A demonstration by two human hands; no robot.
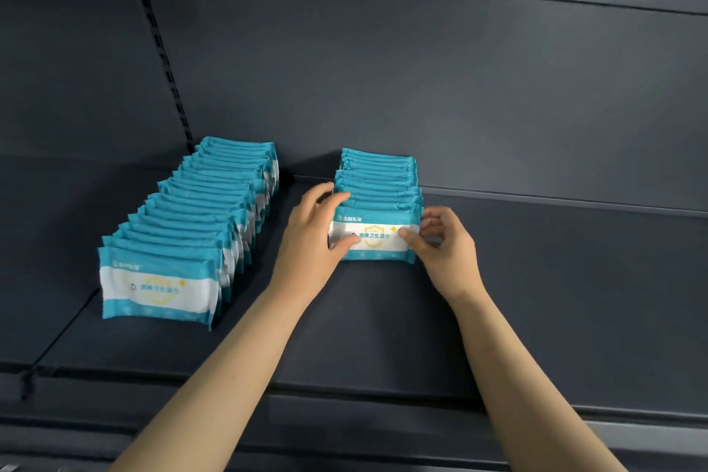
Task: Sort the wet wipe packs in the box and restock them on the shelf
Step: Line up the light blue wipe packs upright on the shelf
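Note:
Two rows of teal-and-white wet wipe packs stand on edge on a dark grey shelf (pixel 536 280). The long left row (pixel 191 226) runs from the back wall toward the front. The shorter right row (pixel 379 180) stands at the back middle. Its front pack (pixel 377 232) faces me, upright. My left hand (pixel 310 238) grips the front pack's left end, thumb on its face and fingers over the top. My right hand (pixel 444 245) pinches its right end, thumb on the face and fingers behind. The box is out of view.
A dark back wall (pixel 459 69) rises behind the rows, with a slotted upright (pixel 161 50) at the left. The shelf's front lip (pixel 344 395) runs across below my forearms. Bare shelf lies right of the short row and in front of it.

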